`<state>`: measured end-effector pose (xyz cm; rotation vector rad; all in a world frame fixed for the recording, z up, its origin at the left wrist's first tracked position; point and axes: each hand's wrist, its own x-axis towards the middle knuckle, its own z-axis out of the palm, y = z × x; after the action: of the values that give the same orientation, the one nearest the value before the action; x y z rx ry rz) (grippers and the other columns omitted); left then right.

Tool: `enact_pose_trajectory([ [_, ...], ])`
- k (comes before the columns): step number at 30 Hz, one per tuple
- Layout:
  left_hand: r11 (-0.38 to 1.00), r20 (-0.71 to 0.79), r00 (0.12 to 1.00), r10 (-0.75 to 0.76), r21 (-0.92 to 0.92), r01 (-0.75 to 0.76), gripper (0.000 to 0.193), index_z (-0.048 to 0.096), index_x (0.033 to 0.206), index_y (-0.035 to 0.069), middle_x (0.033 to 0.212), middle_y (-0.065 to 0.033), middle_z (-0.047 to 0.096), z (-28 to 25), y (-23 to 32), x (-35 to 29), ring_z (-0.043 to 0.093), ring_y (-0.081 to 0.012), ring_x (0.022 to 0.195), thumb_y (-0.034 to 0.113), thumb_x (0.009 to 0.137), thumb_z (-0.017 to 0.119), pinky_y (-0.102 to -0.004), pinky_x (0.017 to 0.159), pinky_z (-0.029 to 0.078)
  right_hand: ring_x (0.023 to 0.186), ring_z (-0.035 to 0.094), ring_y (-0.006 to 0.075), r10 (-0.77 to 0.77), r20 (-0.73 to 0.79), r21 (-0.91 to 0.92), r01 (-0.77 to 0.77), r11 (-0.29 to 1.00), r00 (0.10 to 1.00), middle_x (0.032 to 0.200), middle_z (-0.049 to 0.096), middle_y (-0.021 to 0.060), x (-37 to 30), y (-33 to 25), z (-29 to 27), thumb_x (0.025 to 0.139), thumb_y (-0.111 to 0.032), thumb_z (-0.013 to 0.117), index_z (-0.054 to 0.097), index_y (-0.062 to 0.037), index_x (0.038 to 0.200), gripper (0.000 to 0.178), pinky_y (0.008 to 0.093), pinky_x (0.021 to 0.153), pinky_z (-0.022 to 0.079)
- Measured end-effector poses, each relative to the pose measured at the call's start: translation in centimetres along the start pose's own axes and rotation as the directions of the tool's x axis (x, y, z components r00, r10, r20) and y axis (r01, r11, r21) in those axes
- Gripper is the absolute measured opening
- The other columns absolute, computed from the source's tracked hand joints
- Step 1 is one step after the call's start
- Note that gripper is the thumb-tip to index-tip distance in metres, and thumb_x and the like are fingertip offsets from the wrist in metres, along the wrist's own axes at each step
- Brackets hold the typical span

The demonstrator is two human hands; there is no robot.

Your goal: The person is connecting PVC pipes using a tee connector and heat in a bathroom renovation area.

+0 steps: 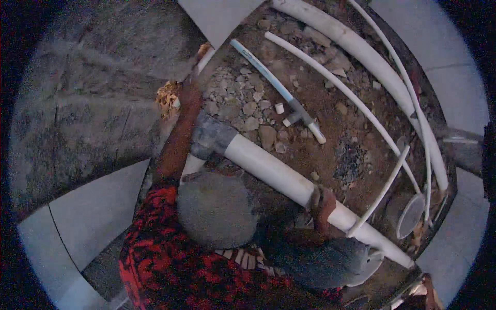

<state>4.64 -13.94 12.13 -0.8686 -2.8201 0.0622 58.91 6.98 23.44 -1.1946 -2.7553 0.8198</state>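
My left arm, in a red and black sleeve, stretches toward the far left. My left hand (193,85) is smeared and dim, beside a narrow white piece (205,61) near a tile corner; its grip is unclear. A thick white pipe (271,168) runs slantwise over the dirt, with a grey fitting (213,133) on its far left end. My right hand (324,205) is closed around the middle of this pipe. Two rounded grey cloth shapes, apparently my knees, (217,209) stand between the arms and partly cover the right forearm.
Broken stones (243,98) cover the soil. On it lies a blue-white pipe (266,72) with a grey tee (297,111). Long thin white pipes (336,82) and another thick pipe (356,49) curve along the right. A round container (411,216) stands near pale tiles (467,206).
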Motion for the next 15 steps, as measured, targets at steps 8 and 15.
enact_pose_trajectory([
  [8, 0.989, 0.046, 0.999, -0.015, 0.144, 0.008, 0.062, 0.033, 0.133, 0.001, 0.125, -0.0211, 0.045, 0.4, -3.5, 0.1, 0.044, -0.0332, 0.117, 0.018, 0.079, 0.059, -0.0437, 0.099, 0.034, 0.086, 0.056, 0.0354, -0.062, -0.137, -0.133, 0.043, 0.99, 0.989, 0.089, 0.06, 0.0173, 0.6, -2.0, 1.6, 0.083, -0.018, 0.058, 0.06, -0.0034, 0.094, 0.019, 0.0426, 0.075, 0.044],
  [15, 0.986, 0.273, 0.952, -0.136, -0.055, 0.157, 0.058, 0.039, 0.128, 0.002, 0.12, -0.0203, 0.049, -3.7, 2.8, 1.3, 0.046, -0.0344, 0.113, 0.016, 0.077, 0.06, -0.0423, 0.095, 0.039, 0.085, 0.056, 0.0354, -0.028, -0.202, -0.285, -0.031, 0.958, 0.979, 0.088, 0.06, 0.0172, 0.0, -0.8, 1.2, 0.082, -0.018, 0.058, 0.06, -0.0039, 0.094, 0.018, 0.0424, 0.075, 0.044],
])
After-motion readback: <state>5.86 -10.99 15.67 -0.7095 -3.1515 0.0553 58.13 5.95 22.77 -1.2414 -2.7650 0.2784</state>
